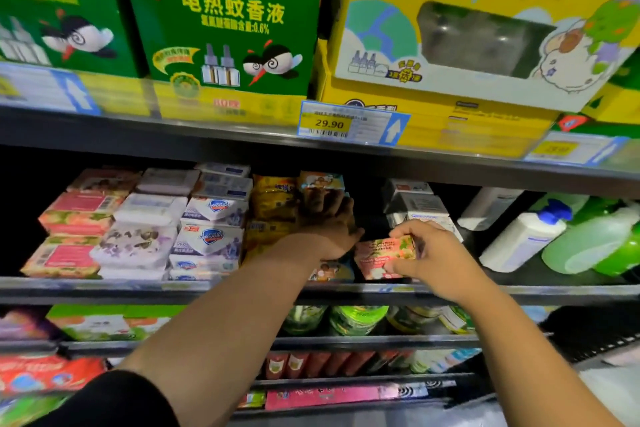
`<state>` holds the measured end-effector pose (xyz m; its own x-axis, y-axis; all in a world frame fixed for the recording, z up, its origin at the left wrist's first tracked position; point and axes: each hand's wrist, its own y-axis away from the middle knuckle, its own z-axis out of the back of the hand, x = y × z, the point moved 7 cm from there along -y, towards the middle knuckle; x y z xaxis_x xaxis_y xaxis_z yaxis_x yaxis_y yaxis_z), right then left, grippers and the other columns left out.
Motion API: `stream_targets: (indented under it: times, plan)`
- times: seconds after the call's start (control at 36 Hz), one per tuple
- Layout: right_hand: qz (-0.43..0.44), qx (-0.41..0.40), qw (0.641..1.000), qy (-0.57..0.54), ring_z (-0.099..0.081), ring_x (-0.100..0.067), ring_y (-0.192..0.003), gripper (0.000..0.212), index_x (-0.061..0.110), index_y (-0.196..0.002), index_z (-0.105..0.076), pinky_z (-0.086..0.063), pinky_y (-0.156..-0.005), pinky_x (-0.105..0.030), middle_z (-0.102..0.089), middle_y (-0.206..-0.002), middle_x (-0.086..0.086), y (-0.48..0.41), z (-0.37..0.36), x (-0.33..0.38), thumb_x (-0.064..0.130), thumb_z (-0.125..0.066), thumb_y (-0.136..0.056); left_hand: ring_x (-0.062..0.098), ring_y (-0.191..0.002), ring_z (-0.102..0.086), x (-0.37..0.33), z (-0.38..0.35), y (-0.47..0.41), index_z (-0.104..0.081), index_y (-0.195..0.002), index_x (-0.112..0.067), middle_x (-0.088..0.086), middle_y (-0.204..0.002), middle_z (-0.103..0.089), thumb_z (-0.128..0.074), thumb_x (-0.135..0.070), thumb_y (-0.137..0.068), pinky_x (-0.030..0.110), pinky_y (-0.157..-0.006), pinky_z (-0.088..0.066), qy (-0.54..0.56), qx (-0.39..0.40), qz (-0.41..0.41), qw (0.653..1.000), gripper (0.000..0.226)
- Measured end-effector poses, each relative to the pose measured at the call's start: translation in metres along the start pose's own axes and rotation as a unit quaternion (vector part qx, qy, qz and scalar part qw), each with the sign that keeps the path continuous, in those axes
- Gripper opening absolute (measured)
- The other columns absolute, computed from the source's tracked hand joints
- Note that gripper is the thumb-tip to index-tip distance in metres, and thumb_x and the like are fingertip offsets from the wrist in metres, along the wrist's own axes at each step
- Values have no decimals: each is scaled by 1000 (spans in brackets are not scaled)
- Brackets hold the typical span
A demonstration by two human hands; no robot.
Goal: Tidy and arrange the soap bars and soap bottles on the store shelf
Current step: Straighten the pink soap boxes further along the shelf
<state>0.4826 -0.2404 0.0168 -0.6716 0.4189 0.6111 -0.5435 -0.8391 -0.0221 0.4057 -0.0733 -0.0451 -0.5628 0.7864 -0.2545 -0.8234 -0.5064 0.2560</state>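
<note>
The right hand (427,255) pinches a pink soap box (382,258) by its right end, thumb on top and fingers curled under. It holds the box just above the front edge of the shelf (138,288).

The left hand (329,230) reaches deeper in. Its fingers lie against a soap box with a picture on it (320,185), which sits on top of a pile. It is dark there, so I cannot tell if the hand grips it or only touches it. One more picture box (332,270) lies under the left wrist.

Behind the pink soap box there is a dark gap (369,215) - open room between that pile and the grey boxes (415,204).

To the left stand four piles, side by side and touching: yellow packs (273,201), blue and white bars (211,218), white bars (145,225) and pink bars (76,218).

To the right lie two white bottles - one with a blue pump top (523,239) and one behind it (485,208) - beside green bottles (588,243) too blurry to count.

The shelf above is low over the hands. It holds two green boxes (225,28), one big yellow box (467,28) and a price tag (329,123).
</note>
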Motion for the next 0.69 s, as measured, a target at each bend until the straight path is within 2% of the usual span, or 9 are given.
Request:
stream_targets:
  times: [0.11, 0.22, 0.25, 0.33, 0.42, 0.5, 0.56, 0.64, 0.69]
  plan:
    - [-37, -79, 985, -146, -62, -16, -92, 48, 29, -108, -62, -50, -75, -19, -68, -101, 1, 29, 7, 4, 13, -89, -72, 30, -147, 31, 0, 3, 2, 12, -157, -33, -9, -162, 27, -25, -65, -99, 59, -118, 12, 10, 19, -19, 1000, 76]
    - [-72, -127, 950, -275, -64, -32, -103, 59, 35, -110, -62, -56, -88, -51, -66, -109, -11, 54, 2, 1, 37, -95, -61, 32, -148, 27, 0, 9, 8, 11, -158, -31, -8, -164, 24, -30, -67, -98, 54, -119, 14, 4, 32, -48, 998, 81]
    - [-76, -142, 939, -304, -65, -31, -98, 63, 35, -112, -61, -57, -85, -51, -64, -108, -13, 60, 1, 1, 41, -94, -59, 32, -148, 27, 0, 11, 10, 10, -158, -31, -7, -164, 23, -33, -68, -97, 54, -119, 14, -3, 33, -59, 998, 83]
    - [-108, -187, 886, -409, -69, -17, -88, 67, 26, -119, -59, -58, -77, -36, -69, -107, -11, 76, -3, -1, 31, -90, -59, 35, -146, 30, 2, 13, 19, 14, -155, -39, -5, -162, 29, -49, -73, -87, 58, -118, 14, -66, 57, -87, 992, 99]
    - [-136, -221, 842, -474, -71, -22, -92, 79, 20, -117, -64, -54, -84, -43, -74, -107, -9, 94, -10, -4, 49, -96, -50, 38, -144, 33, -2, 7, 39, 27, -147, -46, -5, -155, 36, -66, -63, -83, 59, -117, 14, -119, 56, -121, 984, 114]
    - [-157, -241, 799, -529, -71, -18, -81, 36, 13, -101, -70, -55, -77, -36, -75, -95, -8, 112, -14, -2, 30, -84, -72, 24, -146, 32, -21, -2, 77, 35, -133, -59, -11, -152, 37, -82, -51, -73, 50, -121, 8, 15, 48, -229, 972, 131]
    - [-173, -237, 784, -547, -70, -17, -71, 20, 8, -97, -70, -55, -68, -32, -74, -86, -10, 122, -19, 2, 20, -72, -81, 11, -148, 25, -33, -7, 109, 29, -132, -68, -20, -156, 35, -86, -43, -73, 42, -121, -1, 120, 70, -284, 949, 132]
    - [-202, -249, 767, -556, -70, -22, -73, 31, -2, -107, -66, -55, -72, -38, -74, -88, -15, 137, -30, 0, 20, -69, -86, -7, -148, 7, -50, -8, 145, 2, -139, -73, -40, -154, 18, -84, -34, -78, 22, -115, -11, 210, 54, -352, 910, 112]
    - [-214, -244, 748, -579, -68, -25, -75, 40, -7, -114, -62, -54, -73, -40, -71, -90, -18, 143, -38, 4, 22, -68, -86, -21, -139, -10, -57, -4, 156, -26, -139, -64, -42, -153, -3, -82, -25, -81, 5, -109, -14, 245, -2, -397, 884, 89]
